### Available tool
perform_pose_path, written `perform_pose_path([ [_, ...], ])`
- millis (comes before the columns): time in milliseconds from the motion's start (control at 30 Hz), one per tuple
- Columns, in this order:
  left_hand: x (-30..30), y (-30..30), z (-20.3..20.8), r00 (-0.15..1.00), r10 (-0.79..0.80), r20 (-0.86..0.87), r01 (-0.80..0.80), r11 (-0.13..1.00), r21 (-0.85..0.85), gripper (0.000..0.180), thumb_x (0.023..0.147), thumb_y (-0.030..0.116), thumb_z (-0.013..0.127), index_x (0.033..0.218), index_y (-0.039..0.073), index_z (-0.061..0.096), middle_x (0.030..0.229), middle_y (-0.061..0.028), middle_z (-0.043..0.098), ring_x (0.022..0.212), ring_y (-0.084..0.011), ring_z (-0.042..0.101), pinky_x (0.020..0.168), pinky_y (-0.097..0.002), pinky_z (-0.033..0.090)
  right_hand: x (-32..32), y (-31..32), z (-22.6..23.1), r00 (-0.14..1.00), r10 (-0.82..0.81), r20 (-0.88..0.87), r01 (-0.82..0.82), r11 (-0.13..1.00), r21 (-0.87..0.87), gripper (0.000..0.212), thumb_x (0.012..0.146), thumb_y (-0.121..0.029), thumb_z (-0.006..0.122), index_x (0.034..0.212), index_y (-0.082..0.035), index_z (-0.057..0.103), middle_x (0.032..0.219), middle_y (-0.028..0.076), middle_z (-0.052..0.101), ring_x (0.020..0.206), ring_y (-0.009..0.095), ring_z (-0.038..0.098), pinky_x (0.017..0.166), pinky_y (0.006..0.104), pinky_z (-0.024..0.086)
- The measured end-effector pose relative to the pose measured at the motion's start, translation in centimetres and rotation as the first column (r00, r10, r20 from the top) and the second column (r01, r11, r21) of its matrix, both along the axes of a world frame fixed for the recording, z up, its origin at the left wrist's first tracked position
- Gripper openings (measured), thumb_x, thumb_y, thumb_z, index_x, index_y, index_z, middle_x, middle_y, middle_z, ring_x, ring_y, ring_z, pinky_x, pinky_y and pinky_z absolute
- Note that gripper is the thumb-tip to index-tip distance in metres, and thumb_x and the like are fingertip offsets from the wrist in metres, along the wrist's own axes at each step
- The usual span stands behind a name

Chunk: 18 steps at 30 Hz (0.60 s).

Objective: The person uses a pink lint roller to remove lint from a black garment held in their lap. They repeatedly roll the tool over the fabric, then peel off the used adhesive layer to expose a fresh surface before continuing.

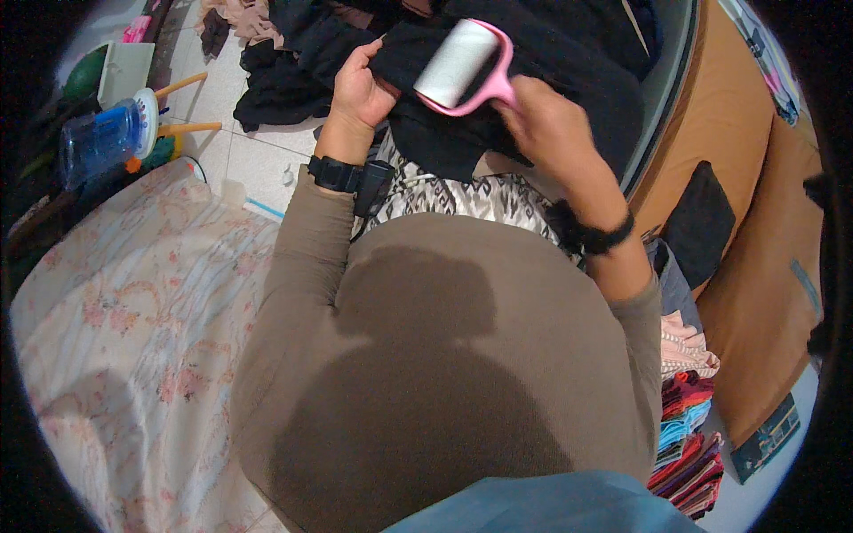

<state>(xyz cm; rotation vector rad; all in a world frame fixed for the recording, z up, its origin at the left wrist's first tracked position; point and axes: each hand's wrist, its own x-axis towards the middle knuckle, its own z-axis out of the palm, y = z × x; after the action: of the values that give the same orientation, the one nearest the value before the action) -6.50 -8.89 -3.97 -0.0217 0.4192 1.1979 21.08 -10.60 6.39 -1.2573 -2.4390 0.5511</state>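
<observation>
My right hand [555,129] is wrapped round the pink handle of a lint roller [458,67]. Its white roll is tilted over the dark cloth at the upper middle. Black garment fabric [435,133] is spread across my lap and the area in front of me. My left hand [362,93] is closed on the garment's left edge, thumb uppermost, with its other fingertips partly hidden by the cloth. Below the black fabric, a black-and-white patterned cloth [409,200] covers my legs. I cannot tell whether the roll touches the garment.
Dark and beige clothes [258,22] lie on the tiled floor at the far left. A blue clear plastic container [98,142] stands at the left, beside a floral sheet [142,329]. Brown padded panels [711,124] line the right, near a stack of folded colourful cloths [686,444].
</observation>
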Motion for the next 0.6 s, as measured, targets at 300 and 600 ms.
perform_pose_path([
  [300,0.2,-0.1,-0.4,0.992,0.040,-0.120,-0.045,0.998,-0.044,0.036,0.098,0.018,0.042,0.120,-0.004,0.058,0.124,-0.0155,0.062,0.115,-0.0289,0.059,0.107,-0.0420,0.042,6.9,-3.2,0.2,0.968,-0.060,0.244,0.093,0.987,-0.129,0.020,0.087,-0.022,0.065,0.095,-0.007,0.053,0.087,0.016,0.062,0.079,0.038,0.063,0.064,0.0472,0.051],
  [600,0.7,-0.2,-0.4,0.980,0.050,-0.193,-0.067,0.994,-0.083,0.039,0.101,0.021,0.039,0.123,-0.005,0.058,0.128,-0.0167,0.060,0.119,-0.0299,0.056,0.108,-0.0430,0.041,12.5,-7.1,4.0,0.960,-0.278,0.021,0.271,0.913,-0.306,0.025,0.093,-0.023,0.064,0.104,-0.002,0.058,0.084,0.018,0.059,0.074,0.031,0.060,0.065,0.0354,0.048],
])
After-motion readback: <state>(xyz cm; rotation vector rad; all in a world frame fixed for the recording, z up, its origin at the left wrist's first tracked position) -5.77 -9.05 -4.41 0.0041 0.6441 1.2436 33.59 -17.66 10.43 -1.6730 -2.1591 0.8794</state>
